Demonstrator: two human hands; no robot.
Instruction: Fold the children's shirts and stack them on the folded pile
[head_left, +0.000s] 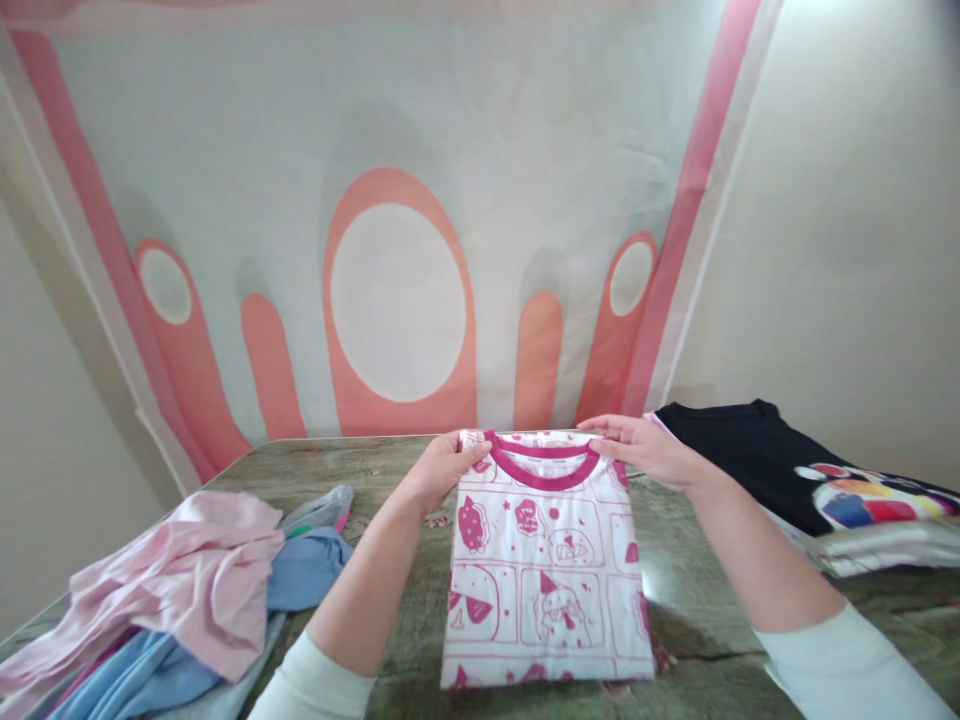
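A white T-shirt with a pink printed pattern and a magenta collar (544, 560) lies folded into a narrow rectangle on the table, collar away from me. My left hand (441, 470) grips its top left corner, fingers curled over the edge by the collar. On the top right corner, my right hand (646, 447) pinches the cloth beside the collar. Both forearms wear pale sleeves.
The greenish marbled table (375, 470) carries a loose heap of pink, blue and grey clothes (187, 590) at the left. A stack of folded garments topped by a black printed shirt (787, 470) sits at the right. A pink-and-white patterned wall stands behind.
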